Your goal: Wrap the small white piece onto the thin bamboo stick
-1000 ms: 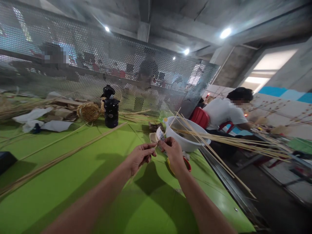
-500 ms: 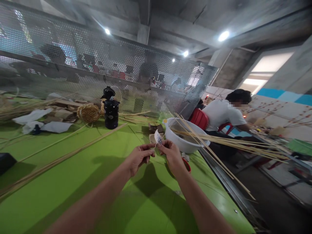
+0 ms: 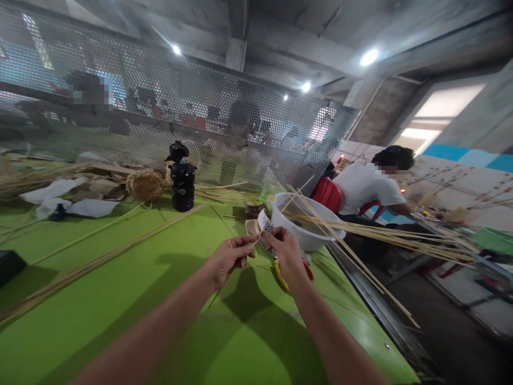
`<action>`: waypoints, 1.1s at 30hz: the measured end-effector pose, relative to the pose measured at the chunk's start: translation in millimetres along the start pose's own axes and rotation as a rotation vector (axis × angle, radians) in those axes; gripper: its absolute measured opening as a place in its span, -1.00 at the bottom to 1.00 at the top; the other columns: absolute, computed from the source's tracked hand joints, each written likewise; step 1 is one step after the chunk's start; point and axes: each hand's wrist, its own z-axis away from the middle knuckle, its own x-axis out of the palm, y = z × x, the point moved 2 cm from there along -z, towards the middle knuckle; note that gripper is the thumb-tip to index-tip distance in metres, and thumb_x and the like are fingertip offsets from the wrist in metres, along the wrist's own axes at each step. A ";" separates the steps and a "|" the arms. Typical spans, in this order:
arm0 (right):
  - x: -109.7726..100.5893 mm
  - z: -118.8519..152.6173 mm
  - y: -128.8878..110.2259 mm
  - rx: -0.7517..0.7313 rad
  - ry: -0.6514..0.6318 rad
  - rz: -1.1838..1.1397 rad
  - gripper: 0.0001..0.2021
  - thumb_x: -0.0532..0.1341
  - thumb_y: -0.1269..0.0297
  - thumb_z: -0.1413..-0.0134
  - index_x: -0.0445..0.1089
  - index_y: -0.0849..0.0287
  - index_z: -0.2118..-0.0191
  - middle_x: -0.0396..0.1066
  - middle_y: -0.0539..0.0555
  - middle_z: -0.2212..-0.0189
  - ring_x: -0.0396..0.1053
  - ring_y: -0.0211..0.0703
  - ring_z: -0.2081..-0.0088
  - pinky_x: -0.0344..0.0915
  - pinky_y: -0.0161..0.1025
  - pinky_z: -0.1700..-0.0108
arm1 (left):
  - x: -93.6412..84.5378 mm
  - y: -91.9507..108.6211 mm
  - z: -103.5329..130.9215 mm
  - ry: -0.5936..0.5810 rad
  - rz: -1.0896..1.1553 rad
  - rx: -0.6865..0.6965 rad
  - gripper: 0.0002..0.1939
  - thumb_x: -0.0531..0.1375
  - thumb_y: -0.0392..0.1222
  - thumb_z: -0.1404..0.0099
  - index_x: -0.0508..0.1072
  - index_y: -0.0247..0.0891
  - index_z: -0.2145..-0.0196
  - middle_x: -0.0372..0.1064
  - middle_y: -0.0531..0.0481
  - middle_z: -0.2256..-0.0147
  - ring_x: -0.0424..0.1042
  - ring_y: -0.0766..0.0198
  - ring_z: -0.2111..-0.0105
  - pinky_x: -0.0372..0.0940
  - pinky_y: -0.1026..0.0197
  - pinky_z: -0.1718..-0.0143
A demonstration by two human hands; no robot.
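Note:
Over the green table, my left hand (image 3: 230, 259) is closed, thumb and fingers pinching a thin bamboo strip (image 3: 257, 242). My right hand (image 3: 284, 248) pinches the same strip a little further along. A short length of it shows between the two hands. Just beyond the right fingertips is a white piece with blue print (image 3: 264, 220), perhaps paper; the fingers partly cover it. Below the right wrist sits a round item with a yellow and red rim (image 3: 281, 275), half hidden by the forearm.
A white tub (image 3: 310, 240) with long bamboo strips (image 3: 372, 232) across it stands at the table's right edge. Further left are a black bottle (image 3: 183, 187), a woven basket (image 3: 145, 186), crumpled paper (image 3: 90, 208) and more strips (image 3: 120, 254). A perforated metal screen (image 3: 160, 112) rises behind; a person (image 3: 360, 187) sits right.
My right hand has shifted slightly right, away from my left hand, uncovering more strip and the yellow rim. A thin strip end now shows above the tub. My left hand stays nearly still.

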 end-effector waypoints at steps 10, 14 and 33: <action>-1.5 -1.7 4.8 -0.020 0.007 0.047 -0.66 0.42 0.10 0.22 0.26 0.15 0.52 0.27 -0.11 0.66 0.18 -0.32 0.61 0.13 -0.31 0.50 | 0.2 -1.4 -1.3 -0.011 0.015 0.003 -0.59 0.38 -0.30 -0.01 0.54 -0.35 0.13 0.41 0.02 0.50 0.13 0.56 0.67 0.04 0.45 0.64; 2.0 0.1 5.0 0.029 -0.065 0.048 -0.63 0.43 0.08 0.26 0.25 0.14 0.52 0.27 -0.11 0.65 0.19 -0.31 0.62 0.14 -0.30 0.53 | 0.2 -1.2 -0.9 0.033 0.011 -0.008 -0.63 0.38 -0.31 -0.01 0.54 -0.37 0.17 0.42 0.01 0.51 0.14 0.56 0.68 0.04 0.44 0.65; 0.6 1.9 1.1 -0.014 0.010 0.112 -0.66 0.42 0.10 0.25 0.27 0.15 0.52 0.26 -0.11 0.63 0.18 -0.31 0.60 0.15 -0.31 0.52 | 0.0 -5.9 -3.0 0.002 0.043 -0.023 -0.66 0.32 -0.36 -0.06 0.52 -0.36 0.14 0.41 0.02 0.50 0.17 0.54 0.66 0.07 0.44 0.62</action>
